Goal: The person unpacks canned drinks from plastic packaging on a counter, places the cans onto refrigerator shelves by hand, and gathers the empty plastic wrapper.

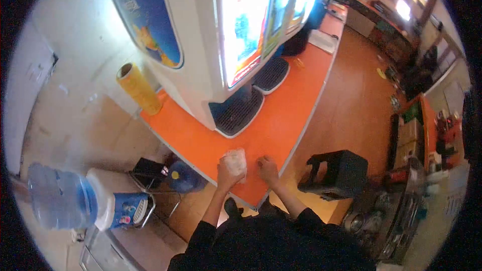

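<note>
My left hand [229,176] is closed on a folded white cloth [235,160], which lies against the orange counter [196,143] near its front end. The cloth looks crumpled and could be paper. A short way to the right, my right hand [268,170] rests on or just above the same counter. Its fingers are curled in, and whatever may be inside them is hidden. Beyond both hands stands a white drink dispenser [198,35] with lit panels and black drip trays [239,115].
A yellow roll [138,89] stands at the counter's left corner. To the left is a water cooler [103,198] with a large blue bottle [55,195]. A black stool [339,173] is on the floor at right. Shelves [411,135] line the right side.
</note>
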Motion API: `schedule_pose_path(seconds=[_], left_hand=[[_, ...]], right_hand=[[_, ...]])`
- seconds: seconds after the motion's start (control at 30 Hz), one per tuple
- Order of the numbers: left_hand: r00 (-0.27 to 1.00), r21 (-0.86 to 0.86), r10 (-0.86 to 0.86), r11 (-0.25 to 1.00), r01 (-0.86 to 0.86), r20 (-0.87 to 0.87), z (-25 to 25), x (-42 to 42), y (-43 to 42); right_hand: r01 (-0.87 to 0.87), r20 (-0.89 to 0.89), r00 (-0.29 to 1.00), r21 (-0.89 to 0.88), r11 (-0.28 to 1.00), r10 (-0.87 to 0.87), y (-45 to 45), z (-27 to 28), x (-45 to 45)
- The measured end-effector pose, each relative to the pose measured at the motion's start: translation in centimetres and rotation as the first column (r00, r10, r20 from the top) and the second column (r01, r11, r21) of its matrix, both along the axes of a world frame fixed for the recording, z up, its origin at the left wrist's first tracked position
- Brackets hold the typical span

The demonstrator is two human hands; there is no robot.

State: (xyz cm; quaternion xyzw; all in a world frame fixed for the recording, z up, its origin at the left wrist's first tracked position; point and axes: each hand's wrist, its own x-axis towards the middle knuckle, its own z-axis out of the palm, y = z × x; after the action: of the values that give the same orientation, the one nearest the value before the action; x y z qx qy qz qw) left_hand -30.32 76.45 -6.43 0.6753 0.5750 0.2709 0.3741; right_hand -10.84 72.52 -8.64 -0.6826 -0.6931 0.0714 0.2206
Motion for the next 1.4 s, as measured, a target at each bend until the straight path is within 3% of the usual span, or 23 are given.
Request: schedule_pose_path(seconds=[0.03, 0.07, 0.1, 0.17, 0.2, 0.27, 0.3, 0.37, 0.43, 0.5, 0.57, 0.63, 0.7, 0.73, 0.8, 0.83, 0.93, 1.0, 1.03, 1.1, 1.23, 1.3, 1.4], left_hand=[[0.996, 0.012, -0.039, 0.999, 0.038, 0.077, -0.7, -0.3, 0.0], [0.986, 0.023, -0.080, 0.997, 0.077, 0.147, -1.4, -0.6, 0.2], [0.973, 0.032, -0.116, 0.993, 0.112, 0.199, -2.4, -0.9, 0.5], [0.938, 0.045, -0.184, 0.983, 0.179, 0.293, -4.9, -1.2, 1.3], [0.903, 0.045, -0.208, 0.978, 0.206, 0.377, -6.6, -1.3, 2.0], [0.796, 0.036, -0.210, 0.972, 0.231, 0.568, -9.7, -1.5, 3.2], [0.709, 0.028, -0.193, 0.971, 0.238, 0.679, -11.4, -1.4, 3.9], [0.879, -0.014, -0.104, 0.992, 0.124, 0.466, -5.8, -1.1, 2.4], [0.951, -0.050, -0.027, 0.998, 0.045, 0.307, -1.6, -0.8, 1.3], [0.978, -0.042, -0.007, 0.999, 0.016, 0.209, -0.4, -0.4, 0.8], [0.998, 0.015, -0.029, 0.999, 0.029, 0.050, -0.6, -0.5, 0.6], [0.991, -0.012, 0.048, 0.999, -0.047, 0.122, -0.3, -0.3, -0.4], [0.973, -0.038, 0.126, 0.992, -0.120, 0.192, -0.4, 0.2, -1.4], [0.961, 0.079, 0.095, 0.990, -0.119, 0.260, -0.9, 0.3, -1.8], [0.946, 0.201, 0.059, 0.971, -0.128, 0.319, -2.1, 0.2, -2.4], [0.955, 0.051, 0.090, 0.993, -0.108, 0.281, -2.6, -0.1, -2.6], [0.993, -0.100, 0.068, 0.993, -0.058, 0.096, -2.4, -1.0, -2.5], [0.880, -0.188, 0.048, 0.981, 0.048, 0.473, -1.9, -1.4, -2.6], [0.880, -0.188, 0.048, 0.981, 0.048, 0.473, -1.5, -1.4, -2.6], [0.583, -0.434, 0.306, 0.897, 0.090, 0.752, -0.3, -1.2, -2.8], [0.450, -0.616, 0.495, 0.769, 0.172, 0.743, 2.1, -0.8, -1.4], [0.269, -0.566, 0.500, 0.759, 0.322, 0.823, 2.1, -0.2, -0.5], [0.257, -0.564, 0.503, 0.704, 0.433, 0.825, -1.1, 1.3, 1.0]], right_hand=[[0.082, -0.290, 0.954, -0.011, 0.997, -0.082, 0.2, 0.8, -0.8], [0.154, -0.555, 0.819, -0.038, 0.987, -0.150, 0.3, 1.5, -1.7], [0.179, -0.554, 0.815, -0.037, 0.983, -0.169, 0.5, 2.9, -2.7], [0.010, -0.800, 0.598, -0.055, 0.998, -0.050, 0.7, 5.6, -4.9], [0.029, -0.800, 0.596, -0.055, 0.998, -0.062, 0.6, 5.4, -5.6], [0.056, -0.535, 0.845, 0.106, 0.993, 0.009, 0.6, 3.8, -6.9], [0.056, -0.535, 0.845, 0.105, 0.993, 0.009, 0.6, 3.0, -6.7], [0.001, -0.419, 0.908, 0.007, 1.000, 0.002, 0.5, 1.5, -6.2], [0.007, -0.510, 0.860, 0.016, 1.000, 0.002, 0.7, 2.1, -4.6], [0.018, -0.590, 0.807, 0.024, 1.000, 0.000, 2.2, 2.4, -2.7], [0.072, -0.459, 0.887, 0.057, 0.996, -0.038, 5.2, 2.0, -1.4], [0.073, -0.407, 0.913, 0.215, 0.974, 0.021, 8.7, 6.9, -2.3], [0.054, -0.466, 0.883, 0.232, 0.971, 0.062, 13.0, 7.4, -3.0], [0.048, -0.467, 0.881, 0.239, 0.970, 0.071, 14.8, 7.5, -3.4], [0.026, -0.205, 0.977, 0.353, 0.935, 0.050, 17.8, 7.2, -4.0], [0.022, -0.207, 0.977, 0.357, 0.934, 0.056, 18.4, 6.3, -4.4], [0.119, -0.092, 0.992, 0.370, 0.922, -0.091, 19.1, 6.4, -5.6], [0.175, -0.013, 0.984, 0.005, 0.985, -0.175, 19.0, 7.2, -5.9], [0.175, -0.013, 0.985, 0.005, 0.985, -0.175, 18.7, 7.4, -6.0], [0.076, 0.078, 0.993, 0.096, 0.992, -0.084, 18.0, 7.6, -5.2], [-0.054, -0.109, 0.992, 0.116, 0.992, 0.067, 16.0, 8.1, -3.5], [-0.009, -0.562, 0.824, 0.111, 0.994, 0.070, 10.9, 9.7, -3.8], [-0.108, -0.469, 0.877, 0.023, 0.994, 0.106, 5.1, 11.2, -2.8]])
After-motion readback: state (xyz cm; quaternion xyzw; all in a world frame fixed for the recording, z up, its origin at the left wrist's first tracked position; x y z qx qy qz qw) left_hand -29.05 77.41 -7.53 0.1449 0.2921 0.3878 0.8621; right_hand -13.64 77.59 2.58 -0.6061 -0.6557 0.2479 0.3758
